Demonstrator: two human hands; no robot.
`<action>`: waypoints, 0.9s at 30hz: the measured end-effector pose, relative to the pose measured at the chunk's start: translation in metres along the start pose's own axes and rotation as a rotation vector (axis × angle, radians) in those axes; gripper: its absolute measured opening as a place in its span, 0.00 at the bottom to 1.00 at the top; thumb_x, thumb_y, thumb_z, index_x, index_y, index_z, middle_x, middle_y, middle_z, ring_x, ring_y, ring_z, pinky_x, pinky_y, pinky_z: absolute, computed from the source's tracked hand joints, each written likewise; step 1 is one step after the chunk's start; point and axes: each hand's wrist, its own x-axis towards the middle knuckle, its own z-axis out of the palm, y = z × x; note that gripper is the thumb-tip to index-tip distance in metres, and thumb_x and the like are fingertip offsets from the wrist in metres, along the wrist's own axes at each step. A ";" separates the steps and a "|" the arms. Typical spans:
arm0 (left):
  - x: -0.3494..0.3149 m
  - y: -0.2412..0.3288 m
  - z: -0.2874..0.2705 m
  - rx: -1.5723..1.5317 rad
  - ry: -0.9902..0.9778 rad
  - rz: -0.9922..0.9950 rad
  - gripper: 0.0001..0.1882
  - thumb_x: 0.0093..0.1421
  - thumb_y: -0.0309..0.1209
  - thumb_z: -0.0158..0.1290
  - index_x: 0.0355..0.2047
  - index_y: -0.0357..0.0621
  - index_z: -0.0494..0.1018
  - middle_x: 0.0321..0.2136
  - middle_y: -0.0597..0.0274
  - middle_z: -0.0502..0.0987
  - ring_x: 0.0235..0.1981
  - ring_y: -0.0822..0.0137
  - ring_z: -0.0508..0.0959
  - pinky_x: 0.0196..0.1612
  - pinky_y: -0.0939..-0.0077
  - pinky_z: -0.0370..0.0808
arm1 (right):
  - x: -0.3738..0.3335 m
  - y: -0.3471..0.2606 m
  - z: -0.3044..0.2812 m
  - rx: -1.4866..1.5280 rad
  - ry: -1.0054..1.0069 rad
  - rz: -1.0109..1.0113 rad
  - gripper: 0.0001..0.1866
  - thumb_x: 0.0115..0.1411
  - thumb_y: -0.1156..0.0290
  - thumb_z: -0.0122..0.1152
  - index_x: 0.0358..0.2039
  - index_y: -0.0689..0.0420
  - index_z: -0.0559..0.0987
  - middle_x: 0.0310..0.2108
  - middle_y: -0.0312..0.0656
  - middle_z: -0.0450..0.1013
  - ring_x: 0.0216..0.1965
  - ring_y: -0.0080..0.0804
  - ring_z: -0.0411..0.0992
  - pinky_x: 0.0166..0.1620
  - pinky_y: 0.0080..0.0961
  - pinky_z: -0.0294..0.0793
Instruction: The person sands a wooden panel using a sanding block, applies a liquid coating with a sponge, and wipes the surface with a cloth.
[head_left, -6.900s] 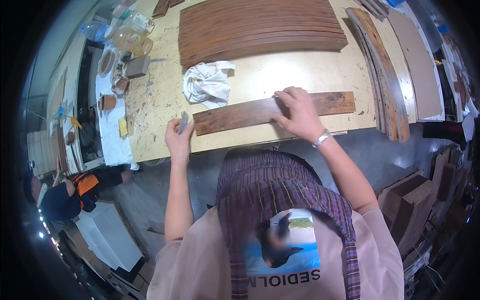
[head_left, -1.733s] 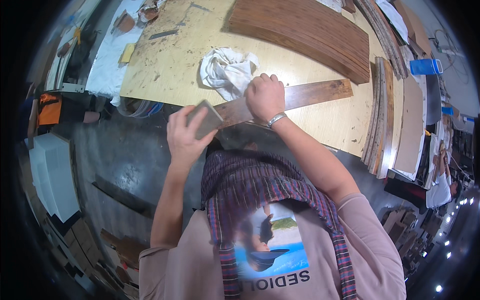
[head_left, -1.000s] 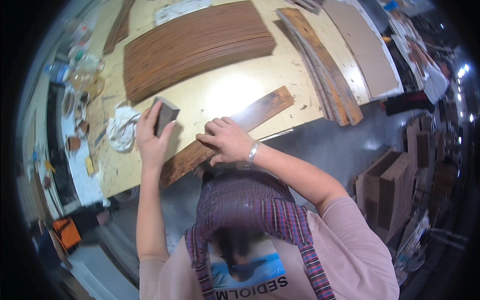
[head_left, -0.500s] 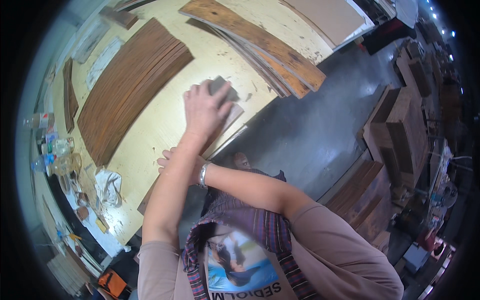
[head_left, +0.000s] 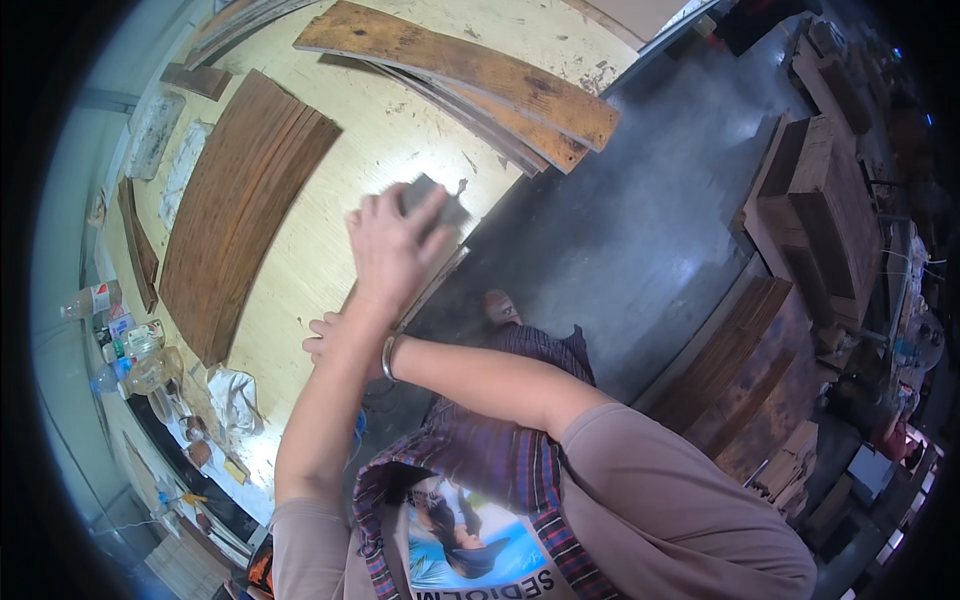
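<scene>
My left hand (head_left: 388, 245) is closed on a dark grey block (head_left: 435, 202), somewhat blurred, above the right edge of the pale table. Beneath that hand and wrist runs a narrow brown wooden strip (head_left: 412, 297), mostly covered by my arm. My right arm, with a silver bangle on the wrist, crosses under my left forearm. The fingers of my right hand (head_left: 325, 338) curl over the strip's nearer part at the table edge; the palm is hidden. Just left of my hands lies a stack of curved brown boards (head_left: 245, 200).
Long worn boards (head_left: 460, 75) lie across the table's far side, overhanging its right edge. Bottles (head_left: 145, 370) and a white cloth (head_left: 235, 400) sit at the left. Grey floor (head_left: 620, 220) stretches to the right, with wooden frames (head_left: 820, 210) and stacked boards (head_left: 720, 350) beyond.
The whole view has shifted and turned slightly. My left hand, still gripping the grey block, has moved a little toward the table's right edge. My right hand stays under the left forearm.
</scene>
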 end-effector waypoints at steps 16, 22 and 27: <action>0.003 -0.043 -0.009 -0.018 0.004 -0.296 0.24 0.51 0.40 0.65 0.51 0.66 0.80 0.49 0.50 0.76 0.52 0.54 0.72 0.56 0.57 0.65 | -0.006 -0.005 -0.021 0.103 -0.205 0.139 0.23 0.46 0.54 0.73 0.38 0.56 0.82 0.50 0.47 0.75 0.52 0.47 0.72 0.57 0.37 0.68; -0.095 -0.091 -0.086 -1.193 0.267 -0.939 0.23 0.65 0.28 0.54 0.59 0.35 0.70 0.48 0.56 0.79 0.43 0.70 0.80 0.47 0.74 0.77 | 0.009 -0.007 -0.034 -0.148 -0.422 0.044 0.30 0.41 0.44 0.74 0.38 0.54 0.83 0.47 0.38 0.73 0.54 0.37 0.67 0.57 0.35 0.67; -0.226 -0.100 -0.123 -1.811 0.378 -1.195 0.30 0.71 0.50 0.42 0.58 0.35 0.68 0.49 0.44 0.77 0.47 0.49 0.80 0.51 0.59 0.78 | 0.007 -0.007 -0.023 -0.156 -0.116 -0.129 0.31 0.42 0.45 0.74 0.41 0.54 0.79 0.42 0.44 0.71 0.46 0.41 0.69 0.50 0.38 0.69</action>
